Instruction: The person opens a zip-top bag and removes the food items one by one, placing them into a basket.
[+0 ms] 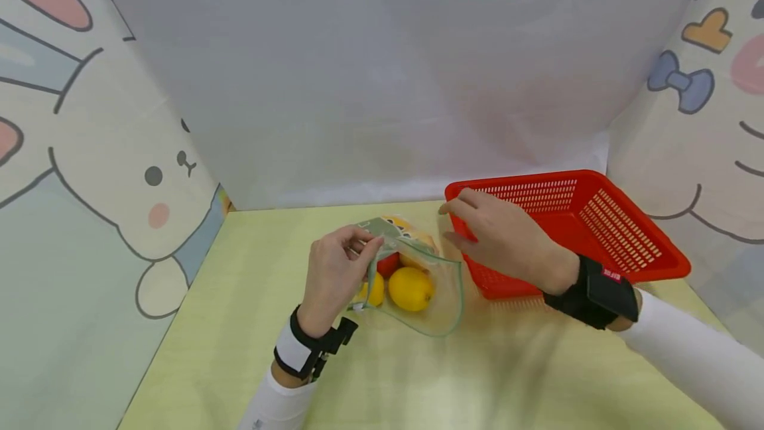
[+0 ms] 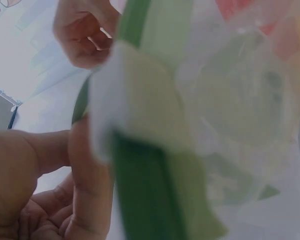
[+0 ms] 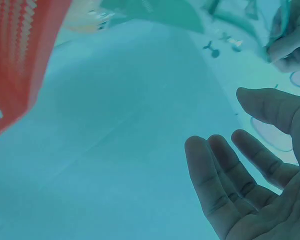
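Note:
A clear zip bag (image 1: 449, 294) with a green edge lies on the table, its mouth gaping toward me. Inside it are a lemon (image 1: 410, 288), a second yellow fruit (image 1: 375, 290), a red fruit (image 1: 388, 264) and something orange-yellow behind them. My left hand (image 1: 334, 274) pinches the bag's upper left edge between thumb and fingers. Close up in the left wrist view, a white slider (image 2: 135, 100) sits on the green zip strip. My right hand (image 1: 507, 237) hovers at the basket's left side, fingers spread and slightly bent, holding nothing; the right wrist view shows its bare palm.
A red perforated basket (image 1: 621, 227) stands right of the bag, partly behind my right hand and forearm. A pale grey backdrop (image 1: 358, 118) rises behind the table (image 1: 251, 324). Panels with cartoon animals flank both sides.

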`<state>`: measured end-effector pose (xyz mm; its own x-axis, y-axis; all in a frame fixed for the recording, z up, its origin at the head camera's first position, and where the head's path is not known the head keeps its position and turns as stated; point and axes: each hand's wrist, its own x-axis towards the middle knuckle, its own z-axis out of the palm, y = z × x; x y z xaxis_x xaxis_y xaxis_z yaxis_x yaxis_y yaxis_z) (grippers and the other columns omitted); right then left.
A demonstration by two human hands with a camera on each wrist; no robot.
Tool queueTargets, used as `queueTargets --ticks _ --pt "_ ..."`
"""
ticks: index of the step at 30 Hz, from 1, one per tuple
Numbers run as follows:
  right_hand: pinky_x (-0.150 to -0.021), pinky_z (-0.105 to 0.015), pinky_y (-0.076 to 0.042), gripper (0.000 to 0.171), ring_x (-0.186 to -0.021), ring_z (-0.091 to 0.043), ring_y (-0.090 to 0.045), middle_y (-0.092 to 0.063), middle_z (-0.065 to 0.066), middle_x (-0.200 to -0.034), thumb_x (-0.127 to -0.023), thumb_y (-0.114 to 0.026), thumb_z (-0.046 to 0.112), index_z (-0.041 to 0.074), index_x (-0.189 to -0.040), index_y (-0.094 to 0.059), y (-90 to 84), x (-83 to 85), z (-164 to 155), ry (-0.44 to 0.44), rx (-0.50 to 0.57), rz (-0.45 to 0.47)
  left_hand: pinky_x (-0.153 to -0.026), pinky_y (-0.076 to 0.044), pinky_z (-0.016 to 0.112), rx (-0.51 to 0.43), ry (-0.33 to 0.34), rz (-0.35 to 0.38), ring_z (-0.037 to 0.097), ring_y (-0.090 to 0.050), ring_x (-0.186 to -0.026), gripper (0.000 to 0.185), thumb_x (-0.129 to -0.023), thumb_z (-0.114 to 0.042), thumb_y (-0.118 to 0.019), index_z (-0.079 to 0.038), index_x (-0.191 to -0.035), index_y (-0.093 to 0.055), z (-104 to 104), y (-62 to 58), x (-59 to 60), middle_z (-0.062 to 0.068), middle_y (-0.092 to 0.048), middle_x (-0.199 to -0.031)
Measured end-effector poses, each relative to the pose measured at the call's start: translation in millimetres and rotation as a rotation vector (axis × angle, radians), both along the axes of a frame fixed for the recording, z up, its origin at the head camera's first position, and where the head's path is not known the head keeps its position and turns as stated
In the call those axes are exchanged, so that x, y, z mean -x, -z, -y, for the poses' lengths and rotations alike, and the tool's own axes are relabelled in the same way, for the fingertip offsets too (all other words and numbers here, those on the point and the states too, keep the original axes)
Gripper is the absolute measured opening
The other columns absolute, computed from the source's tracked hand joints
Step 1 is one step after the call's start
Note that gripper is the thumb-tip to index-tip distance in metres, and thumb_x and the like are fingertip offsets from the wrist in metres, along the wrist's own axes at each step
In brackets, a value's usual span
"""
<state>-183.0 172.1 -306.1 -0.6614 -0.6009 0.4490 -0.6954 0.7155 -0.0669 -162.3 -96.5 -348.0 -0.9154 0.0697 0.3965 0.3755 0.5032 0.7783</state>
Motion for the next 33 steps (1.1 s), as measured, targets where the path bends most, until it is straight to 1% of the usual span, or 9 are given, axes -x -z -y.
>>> queueTargets --ticks 3,5,8,11,14,17,24,30,33 --pt "-0.066 -0.025 -0.058 0.04 -0.076 -0.014 -0.059 -0.068 -0.005 -0.096 -0.081 -0.093 0.019 0.01 -0.114 -0.073 5.8 -18.0 14.9 -0.11 -0.019 -0.09 -0.047 -0.053 0.022 0.001 -0.003 -0.007 0.011 -0.059 -0.045 0.012 -0.094 -0.014 -0.081 -0.002 -0.093 -0.077 0.2 -0.5 0.3 0.012 -0.075 -0.075" --pt "-0.069 -0.023 -0.058 0.041 -0.08 -0.014 -0.062 -0.069 -0.004 -0.099 -0.081 -0.093 0.021 0.011 -0.115 -0.072 13.0 -26.9 24.6 -0.176 -0.072 -0.11 -0.047 -0.053 0.022 -0.001 -0.001 -0.006 0.01 -0.059 -0.046 0.012 -0.093 -0.013 -0.081 -0.002 -0.093 -0.077 0.3 -0.5 0.6 0.012 -0.075 -0.075" --pt "-0.071 -0.022 -0.059 0.04 -0.085 -0.014 -0.063 -0.069 -0.003 -0.103 -0.084 -0.09 0.024 0.011 -0.117 -0.071 28.7 -34.4 40.1 -0.226 -0.211 -0.086 -0.047 -0.053 0.022 -0.005 0.0 0.002 0.01 -0.059 -0.046 0.013 -0.094 -0.014 -0.081 -0.002 -0.093 -0.077 0.5 -0.3 0.9 0.012 -0.075 -0.076" --pt "-0.073 -0.022 -0.057 0.036 -0.088 -0.014 -0.063 -0.068 0.0 -0.104 -0.088 -0.087 0.026 0.014 -0.116 -0.07 47.0 -34.2 55.7 -0.227 -0.408 -0.088 -0.047 -0.053 0.022 -0.005 -0.006 0.002 0.01 -0.059 -0.047 0.012 -0.093 -0.014 -0.081 -0.002 -0.093 -0.077 0.9 0.2 1.0 0.012 -0.075 -0.075" --pt "-0.067 -0.024 -0.052 0.027 -0.085 -0.013 -0.061 -0.066 0.004 -0.101 -0.091 -0.084 0.031 0.019 -0.11 -0.07 66.6 -29.5 67.3 -0.203 -0.543 -0.189 -0.047 -0.053 0.022 -0.003 -0.015 -0.007 0.01 -0.059 -0.047 0.012 -0.093 -0.014 -0.081 -0.002 -0.093 -0.077 1.4 0.7 1.0 0.012 -0.075 -0.075" --pt "-0.06 -0.024 -0.049 0.028 -0.086 -0.013 -0.062 -0.065 0.005 -0.105 -0.091 -0.082 0.039 0.023 -0.109 -0.068 82.6 -24.3 75.3 -0.148 -0.619 -0.26 -0.047 -0.053 0.022 0.003 -0.016 -0.011 0.01 -0.06 -0.047 0.013 -0.094 -0.015 -0.081 -0.003 -0.093 -0.078 1.7 1.0 0.9 0.012 -0.075 -0.075" --pt "-0.078 -0.033 -0.058 0.042 -0.105 -0.019 -0.059 -0.06 0.001 -0.116 -0.092 -0.081 0.043 0.023 -0.124 -0.062 103.2 -12.7 90.5 -0.006 -0.775 -0.084 -0.047 -0.053 0.023 -0.006 -0.003 -0.005 0.009 -0.06 -0.047 0.013 -0.094 -0.016 -0.081 -0.004 -0.093 -0.078 0.8 1.4 0.7 0.011 -0.076 -0.075" --pt "-0.091 -0.048 -0.062 0.05 -0.123 -0.025 -0.059 -0.062 -0.001 -0.124 -0.093 -0.079 0.045 0.024 -0.134 -0.059 118.9 -6.5 93.1 0.068 -0.787 -0.053 -0.046 -0.052 0.023 -0.012 0.01 -0.001 0.009 -0.06 -0.047 0.011 -0.094 -0.016 -0.081 -0.005 -0.093 -0.078 -1.4 1.6 0.1 0.01 -0.076 -0.075" --pt "-0.097 -0.049 -0.06 0.051 -0.127 -0.027 -0.06 -0.064 -0.001 -0.127 -0.093 -0.079 0.045 0.026 -0.136 -0.059 124.8 -5.3 94.8 0.078 -0.782 -0.065 -0.046 -0.052 0.023 -0.01 0.013 -0.001 0.009 -0.06 -0.047 0.011 -0.094 -0.016 -0.081 -0.005 -0.093 -0.078 -1.3 2.1 0.4 0.01 -0.076 -0.076"
